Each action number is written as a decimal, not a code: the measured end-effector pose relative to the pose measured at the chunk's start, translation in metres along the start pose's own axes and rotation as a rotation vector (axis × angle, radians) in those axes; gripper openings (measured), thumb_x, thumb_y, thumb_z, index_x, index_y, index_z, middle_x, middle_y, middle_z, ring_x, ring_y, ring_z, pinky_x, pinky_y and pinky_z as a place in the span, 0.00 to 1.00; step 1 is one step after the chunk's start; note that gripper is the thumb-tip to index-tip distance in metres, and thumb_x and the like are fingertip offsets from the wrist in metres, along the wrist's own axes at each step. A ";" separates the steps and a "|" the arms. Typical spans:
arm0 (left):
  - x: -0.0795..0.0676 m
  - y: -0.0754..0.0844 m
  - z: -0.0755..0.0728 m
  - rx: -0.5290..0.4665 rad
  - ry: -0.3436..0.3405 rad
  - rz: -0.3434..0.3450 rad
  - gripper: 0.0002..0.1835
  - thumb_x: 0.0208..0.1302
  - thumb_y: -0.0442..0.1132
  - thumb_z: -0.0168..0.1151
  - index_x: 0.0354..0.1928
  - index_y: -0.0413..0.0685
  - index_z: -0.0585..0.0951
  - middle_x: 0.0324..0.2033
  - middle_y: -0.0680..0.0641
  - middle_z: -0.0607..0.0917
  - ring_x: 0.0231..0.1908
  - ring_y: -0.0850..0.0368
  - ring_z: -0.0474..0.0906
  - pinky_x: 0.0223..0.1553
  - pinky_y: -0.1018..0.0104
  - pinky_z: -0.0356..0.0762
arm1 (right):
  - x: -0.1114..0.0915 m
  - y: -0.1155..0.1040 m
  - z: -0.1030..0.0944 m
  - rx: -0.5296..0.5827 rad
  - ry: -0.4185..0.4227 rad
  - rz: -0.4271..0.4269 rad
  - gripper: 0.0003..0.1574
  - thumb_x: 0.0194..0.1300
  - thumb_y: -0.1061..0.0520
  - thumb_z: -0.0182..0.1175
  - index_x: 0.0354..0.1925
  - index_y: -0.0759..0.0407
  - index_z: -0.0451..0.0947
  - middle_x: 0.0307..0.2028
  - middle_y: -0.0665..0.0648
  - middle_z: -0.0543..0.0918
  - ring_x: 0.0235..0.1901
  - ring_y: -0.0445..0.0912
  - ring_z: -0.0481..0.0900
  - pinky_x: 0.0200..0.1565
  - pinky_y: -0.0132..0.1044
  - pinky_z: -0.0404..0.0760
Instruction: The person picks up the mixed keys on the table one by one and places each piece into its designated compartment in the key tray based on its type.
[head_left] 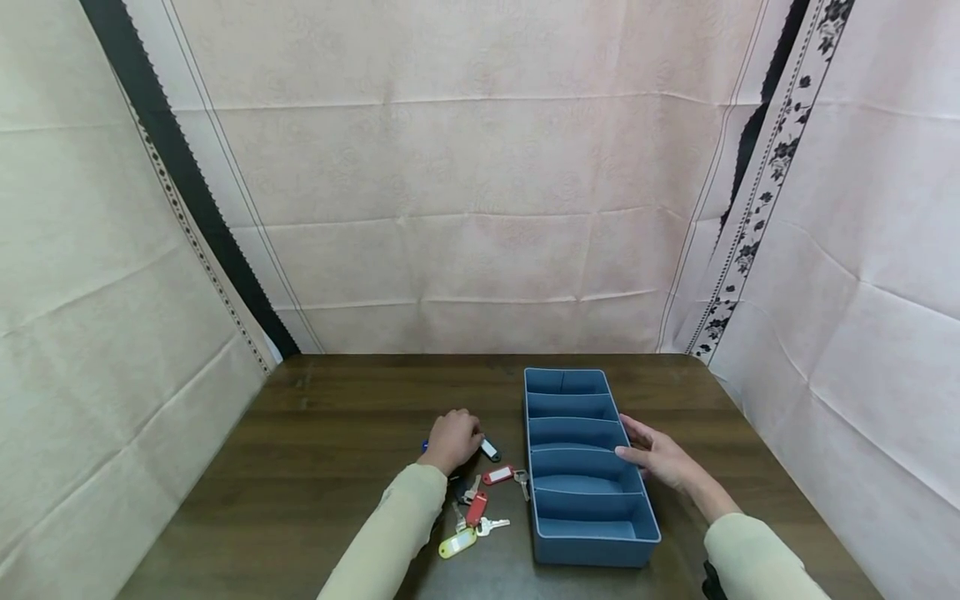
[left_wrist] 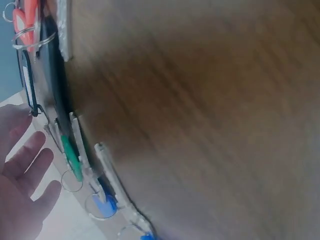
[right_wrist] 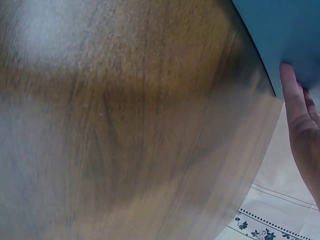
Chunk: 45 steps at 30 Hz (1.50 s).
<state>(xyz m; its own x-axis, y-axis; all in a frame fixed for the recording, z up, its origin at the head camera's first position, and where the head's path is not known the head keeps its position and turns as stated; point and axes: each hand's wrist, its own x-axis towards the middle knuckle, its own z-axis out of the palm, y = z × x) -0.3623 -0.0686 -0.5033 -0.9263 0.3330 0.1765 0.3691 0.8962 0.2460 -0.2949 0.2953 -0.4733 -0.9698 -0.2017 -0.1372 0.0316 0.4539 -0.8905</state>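
Observation:
My left hand (head_left: 453, 440) is low over the table among several tagged keys, its fingertips beside a black-edged key tag (head_left: 490, 450). In the left wrist view, the loosely bent fingers of that hand (left_wrist: 25, 170) are right by the end of the black tag (left_wrist: 28, 82). A green tag (left_wrist: 72, 157) and a blue tag (left_wrist: 106, 204) with keys lie past the fingers. At the right, a blue compartment tray (head_left: 592, 552) stands lengthwise. My right hand (head_left: 663, 457) rests against its right side, fingers fairly straight, as the right wrist view confirms on the tray wall (right_wrist: 270, 40).
Between the left forearm and the tray lie red key tags (head_left: 498, 475), a yellow tag (head_left: 457, 543) and loose-ringed keys (head_left: 492, 526). All are on a brown wooden table (head_left: 300, 500). Pale cloth (head_left: 480, 167) hangs behind the table and along both sides.

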 end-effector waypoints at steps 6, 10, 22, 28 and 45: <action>0.006 0.002 -0.006 -0.024 0.079 0.039 0.05 0.65 0.41 0.67 0.36 0.49 0.88 0.34 0.51 0.83 0.38 0.54 0.78 0.44 0.55 0.77 | -0.002 -0.003 -0.002 -0.008 -0.008 -0.006 0.47 0.74 0.51 0.57 0.77 0.65 0.45 0.71 0.76 0.55 0.66 0.71 0.63 0.53 0.63 0.75; 0.009 0.004 -0.012 -0.031 0.159 0.098 0.05 0.66 0.40 0.66 0.36 0.48 0.88 0.35 0.50 0.84 0.38 0.53 0.80 0.44 0.55 0.78 | -0.002 0.000 -0.002 0.007 0.002 0.016 0.47 0.73 0.50 0.58 0.77 0.63 0.46 0.72 0.74 0.56 0.66 0.70 0.63 0.54 0.62 0.74; 0.019 0.008 -0.035 -0.286 0.245 0.086 0.07 0.69 0.43 0.64 0.40 0.50 0.87 0.41 0.51 0.83 0.44 0.54 0.79 0.47 0.56 0.78 | -0.003 0.003 -0.002 0.044 0.016 0.037 0.46 0.72 0.52 0.59 0.77 0.60 0.48 0.72 0.73 0.57 0.66 0.70 0.64 0.54 0.61 0.75; 0.029 0.011 -0.039 -0.468 0.282 0.060 0.06 0.69 0.43 0.64 0.40 0.51 0.87 0.42 0.52 0.83 0.42 0.56 0.78 0.46 0.57 0.78 | -0.002 0.005 -0.002 0.074 0.010 0.039 0.46 0.72 0.53 0.59 0.77 0.59 0.48 0.72 0.72 0.57 0.66 0.69 0.65 0.54 0.61 0.75; 0.073 0.054 -0.046 -0.695 0.335 0.100 0.08 0.70 0.40 0.63 0.42 0.45 0.87 0.40 0.49 0.84 0.43 0.55 0.78 0.46 0.60 0.78 | 0.001 0.003 0.001 0.094 -0.002 0.032 0.46 0.72 0.52 0.59 0.78 0.57 0.48 0.72 0.72 0.57 0.65 0.68 0.65 0.53 0.60 0.76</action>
<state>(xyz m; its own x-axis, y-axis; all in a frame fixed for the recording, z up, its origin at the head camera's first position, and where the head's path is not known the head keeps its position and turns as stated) -0.4058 -0.0092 -0.4329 -0.8546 0.1970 0.4805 0.5150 0.4403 0.7355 -0.2958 0.2955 -0.4767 -0.9674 -0.1904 -0.1672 0.0854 0.3763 -0.9225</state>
